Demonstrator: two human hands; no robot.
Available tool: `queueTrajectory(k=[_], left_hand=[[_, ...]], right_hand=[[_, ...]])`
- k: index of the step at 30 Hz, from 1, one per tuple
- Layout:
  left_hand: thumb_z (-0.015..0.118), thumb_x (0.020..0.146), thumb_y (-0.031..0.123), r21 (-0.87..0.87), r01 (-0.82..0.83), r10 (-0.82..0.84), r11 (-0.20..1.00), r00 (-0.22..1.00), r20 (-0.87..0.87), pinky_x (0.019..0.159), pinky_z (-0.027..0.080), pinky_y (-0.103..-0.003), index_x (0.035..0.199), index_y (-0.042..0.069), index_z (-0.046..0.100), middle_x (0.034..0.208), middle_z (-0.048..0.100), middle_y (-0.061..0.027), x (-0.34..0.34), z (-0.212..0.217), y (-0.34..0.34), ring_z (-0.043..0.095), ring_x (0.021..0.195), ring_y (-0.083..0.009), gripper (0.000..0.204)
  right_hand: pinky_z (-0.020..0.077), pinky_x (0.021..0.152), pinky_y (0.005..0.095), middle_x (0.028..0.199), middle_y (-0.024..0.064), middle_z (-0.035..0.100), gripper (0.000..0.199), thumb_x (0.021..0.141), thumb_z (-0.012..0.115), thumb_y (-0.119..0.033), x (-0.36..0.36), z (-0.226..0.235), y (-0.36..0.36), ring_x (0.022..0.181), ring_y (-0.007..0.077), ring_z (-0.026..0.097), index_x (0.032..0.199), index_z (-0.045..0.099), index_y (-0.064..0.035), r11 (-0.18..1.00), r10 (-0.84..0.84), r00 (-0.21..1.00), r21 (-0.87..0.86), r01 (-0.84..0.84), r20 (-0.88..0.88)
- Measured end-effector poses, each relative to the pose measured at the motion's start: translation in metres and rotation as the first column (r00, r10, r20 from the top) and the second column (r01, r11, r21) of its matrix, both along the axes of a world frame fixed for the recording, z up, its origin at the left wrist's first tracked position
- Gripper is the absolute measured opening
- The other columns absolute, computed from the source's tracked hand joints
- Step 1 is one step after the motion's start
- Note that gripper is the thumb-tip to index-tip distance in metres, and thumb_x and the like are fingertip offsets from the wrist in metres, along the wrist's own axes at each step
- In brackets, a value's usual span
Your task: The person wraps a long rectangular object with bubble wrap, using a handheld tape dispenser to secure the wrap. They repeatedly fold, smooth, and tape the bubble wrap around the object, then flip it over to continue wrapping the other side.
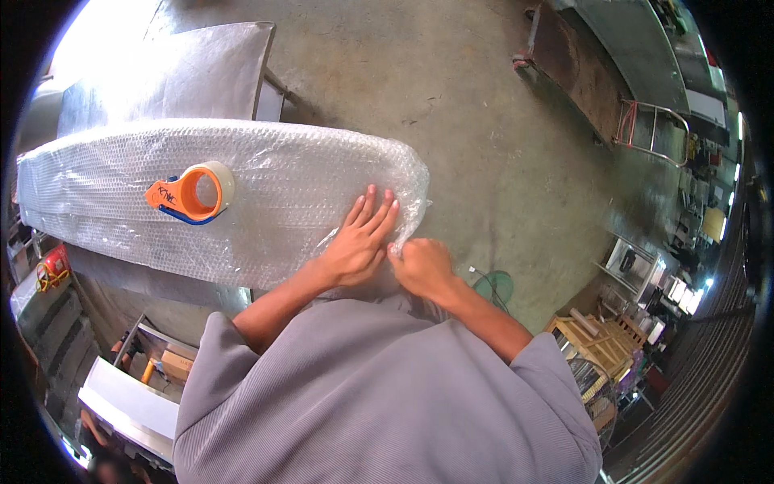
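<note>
A long item covered in clear bubble wrap (274,173) stretches from the far left to just in front of me, its right end rounded. My left hand (355,246) lies flat on the wrap near that end, fingers stretched out. Beside it, at the near right corner, my right hand (425,264) is closed on a gathered edge of the bubble wrap. An orange tape dispenser (179,196) with a blue strip along its edge and a pale tape roll rests on top of the wrap, left of my hands. What lies inside the wrap cannot be made out.
Behind the wrapped item stands a metal table (218,68). A brown platform trolley (576,73) with a metal handle is at the far right. A green fan (493,289) stands on the concrete floor beyond my right arm. A wooden crate (592,343) is at the right, a cardboard box (176,365) at lower left.
</note>
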State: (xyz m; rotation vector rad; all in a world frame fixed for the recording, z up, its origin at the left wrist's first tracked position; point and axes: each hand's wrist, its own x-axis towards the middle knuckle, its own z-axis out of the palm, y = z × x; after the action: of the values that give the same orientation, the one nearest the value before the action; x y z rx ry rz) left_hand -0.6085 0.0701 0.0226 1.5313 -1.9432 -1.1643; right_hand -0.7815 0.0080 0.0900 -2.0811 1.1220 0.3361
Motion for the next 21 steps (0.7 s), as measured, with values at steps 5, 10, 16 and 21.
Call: queueTrajectory(k=[5, 10, 16, 21], left_hand=[[0.046, 0.083, 0.013, 0.081, 0.003, 0.024, 0.997, 0.944, -0.328, 0.128, 0.003, -0.054, 0.163, 0.001, 0.02, 0.17, 0.013, -0.0238, 0.019, 0.002, 0.0, -0.006, 0.157, -0.0442, 0.085], [0.05, 0.096, 0.035, 0.11, -0.093, 0.113, 0.99, 0.974, -0.196, 0.128, 0.007, -0.053, 0.16, 0.003, 0.032, 0.169, 0.019, -0.0231, 0.004, 0.011, -0.001, 0.002, 0.157, -0.0447, 0.073], [0.061, 0.099, 0.043, -0.054, -0.412, 0.416, 0.91, 0.902, 0.116, 0.115, 0.032, -0.054, 0.129, 0.001, 0.062, 0.147, 0.048, -0.0246, -0.037, 0.042, 0.001, 0.038, 0.142, -0.044, 0.052], [0.066, 0.098, 0.041, 0.134, -0.571, 0.537, 0.81, 0.814, 0.223, 0.083, 0.05, -0.048, 0.099, 0.003, 0.064, 0.106, 0.067, -0.0179, -0.06, 0.05, -0.004, 0.064, 0.101, -0.0373, 0.038]], right_hand=[[0.0547, 0.069, 0.054, 0.073, 0.025, 0.069, 0.042, 0.089, 0.065, -0.035, 0.016, -0.008, -0.002, 0.07, 0.0444, 0.069, 0.071, 0.072, 0.0018, 0.998, 0.053, 0.995, 0.048, -0.049, -0.08], [0.0582, 0.078, 0.0515, 0.082, 0.0246, 0.073, 0.034, 0.078, 0.072, -0.031, 0.019, -0.018, 0.006, 0.082, 0.0434, 0.073, 0.08, 0.073, 0.0021, 0.987, -0.02, 0.997, 0.159, 0.031, -0.07], [0.0573, 0.082, 0.0515, 0.089, 0.0264, 0.071, 0.025, 0.075, 0.07, -0.023, -0.006, -0.026, 0.007, 0.089, 0.0448, 0.07, 0.084, 0.071, 0.0003, 0.973, 0.015, 0.999, 0.228, -0.021, 0.031], [0.0558, 0.086, 0.0529, 0.099, 0.0288, 0.069, 0.033, 0.075, 0.069, -0.02, -0.019, -0.028, 0.007, 0.092, 0.0457, 0.069, 0.096, 0.068, 0.0054, 0.931, 0.087, 0.985, 0.34, -0.135, 0.152]])
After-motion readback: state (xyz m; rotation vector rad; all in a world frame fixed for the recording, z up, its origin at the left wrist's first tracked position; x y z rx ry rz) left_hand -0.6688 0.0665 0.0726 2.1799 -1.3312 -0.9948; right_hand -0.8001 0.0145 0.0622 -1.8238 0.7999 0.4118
